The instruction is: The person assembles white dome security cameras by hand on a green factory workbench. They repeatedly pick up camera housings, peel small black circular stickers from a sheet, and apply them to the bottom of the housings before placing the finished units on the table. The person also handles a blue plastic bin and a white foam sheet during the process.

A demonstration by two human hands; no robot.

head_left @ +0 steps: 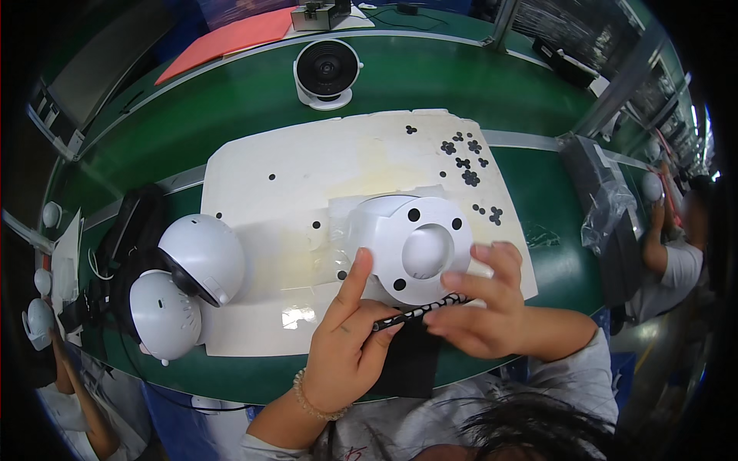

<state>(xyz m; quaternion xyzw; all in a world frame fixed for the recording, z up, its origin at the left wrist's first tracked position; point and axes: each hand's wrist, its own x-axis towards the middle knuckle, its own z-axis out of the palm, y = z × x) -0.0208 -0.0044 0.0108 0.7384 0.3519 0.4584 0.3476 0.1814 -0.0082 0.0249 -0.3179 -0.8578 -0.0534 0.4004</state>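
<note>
A white rounded camera housing [369,219] lies with its ring-shaped base [437,290] facing up. Three black round pads [413,214] show on that ring; my right fingers cover its lower right part. My left hand [346,349] is closed on a narrow black strip with white spots [411,315], its index finger raised against the housing's side. Close to the strip's other end, my right hand [484,300] has its fingers apart, the fingertips by the base rim. Whether they touch the strip, I cannot tell.
A pale cardboard sheet [269,201] covers the green bench, with loose black dots [470,177] at its far right. Two white round housings [204,250] stand left. Another white camera [327,73] stands at the back. A grey bin with clear plastic [611,215] is at right. Other people work on both sides.
</note>
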